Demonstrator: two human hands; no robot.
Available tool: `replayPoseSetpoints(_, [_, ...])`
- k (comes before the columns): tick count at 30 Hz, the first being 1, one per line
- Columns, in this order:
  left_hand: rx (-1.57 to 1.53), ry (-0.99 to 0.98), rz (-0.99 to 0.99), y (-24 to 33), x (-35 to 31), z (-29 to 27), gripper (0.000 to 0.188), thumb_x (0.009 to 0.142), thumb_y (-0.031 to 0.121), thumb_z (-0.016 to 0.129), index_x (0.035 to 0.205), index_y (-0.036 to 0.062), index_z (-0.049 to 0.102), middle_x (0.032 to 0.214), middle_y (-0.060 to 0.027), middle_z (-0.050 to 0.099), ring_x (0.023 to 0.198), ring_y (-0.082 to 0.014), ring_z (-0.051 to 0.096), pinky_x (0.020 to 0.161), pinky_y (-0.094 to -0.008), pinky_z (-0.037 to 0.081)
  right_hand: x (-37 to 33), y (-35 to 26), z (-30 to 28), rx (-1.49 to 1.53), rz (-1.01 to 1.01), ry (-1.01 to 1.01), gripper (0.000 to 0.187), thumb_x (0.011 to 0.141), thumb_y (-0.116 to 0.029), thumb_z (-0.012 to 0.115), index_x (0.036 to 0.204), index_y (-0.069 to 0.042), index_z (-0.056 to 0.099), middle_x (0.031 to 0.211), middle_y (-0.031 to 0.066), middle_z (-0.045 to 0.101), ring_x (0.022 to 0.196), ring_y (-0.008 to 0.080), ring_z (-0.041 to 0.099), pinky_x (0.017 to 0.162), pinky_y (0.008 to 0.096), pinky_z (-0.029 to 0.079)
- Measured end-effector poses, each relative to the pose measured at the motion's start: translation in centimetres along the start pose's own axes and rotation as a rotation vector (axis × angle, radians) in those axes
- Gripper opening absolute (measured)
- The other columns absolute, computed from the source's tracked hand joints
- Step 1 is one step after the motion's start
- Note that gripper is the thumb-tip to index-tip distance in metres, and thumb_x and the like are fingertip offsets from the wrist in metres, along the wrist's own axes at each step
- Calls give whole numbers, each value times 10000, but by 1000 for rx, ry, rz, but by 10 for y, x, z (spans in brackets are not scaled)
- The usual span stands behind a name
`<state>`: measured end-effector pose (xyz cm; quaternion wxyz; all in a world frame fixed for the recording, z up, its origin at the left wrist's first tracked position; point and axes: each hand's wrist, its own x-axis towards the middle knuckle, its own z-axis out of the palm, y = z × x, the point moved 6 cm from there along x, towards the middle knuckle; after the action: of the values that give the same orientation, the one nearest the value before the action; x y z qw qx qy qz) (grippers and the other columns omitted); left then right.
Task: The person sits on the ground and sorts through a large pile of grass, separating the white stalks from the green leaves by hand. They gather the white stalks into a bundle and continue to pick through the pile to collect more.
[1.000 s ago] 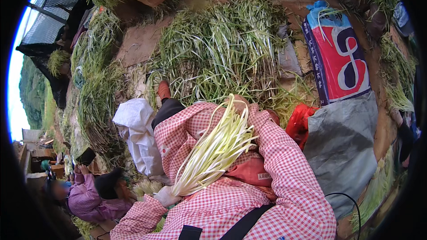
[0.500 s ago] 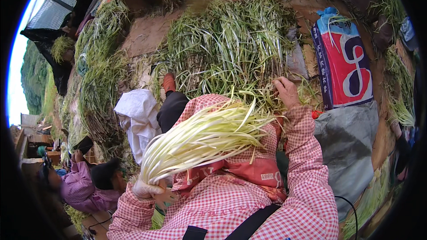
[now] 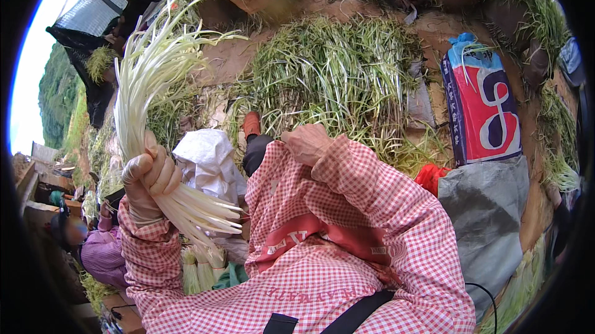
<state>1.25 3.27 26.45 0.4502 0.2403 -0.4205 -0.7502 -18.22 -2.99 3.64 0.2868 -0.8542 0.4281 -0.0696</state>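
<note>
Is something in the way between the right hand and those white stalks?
Nothing visible blocks the right hand from the stalks in the left hand. The white sack shows behind their lower ends, not in front.

Can count one left hand (image 3: 152,176), one right hand (image 3: 308,144), one held bunch of stalks (image 3: 134,95), one white sack (image 3: 207,159), one red-and-blue bag (image 3: 486,101), one orange shoe (image 3: 251,124).

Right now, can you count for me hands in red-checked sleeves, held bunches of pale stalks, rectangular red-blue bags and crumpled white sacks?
Hands in red-checked sleeves (left hand, right hand): 2
Held bunch of pale stalks: 1
Rectangular red-blue bag: 1
Crumpled white sack: 1
Total: 5
</note>
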Motion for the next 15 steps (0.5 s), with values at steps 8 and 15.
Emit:
replayPoseSetpoints(8, [-28,70,-88,5,-21,-5,106,945,106,528,1001,23,494,505,35,372,394,-83,382,438,-269,377,75,-208,-42,400,-279,153,197,966,-181,440,913,0,497,782,144,595,707,264,614,636,386,499])
replayPoseSetpoints(15, [15,126,-323,-44,-23,-4,139,836,71,598,958,9,576,518,-5,450,371,-111,390,448,-289,369,6,-227,100,270,-731,-213,176,951,-181,476,964,-13,529,821,126,567,723,266,589,665,392,492])
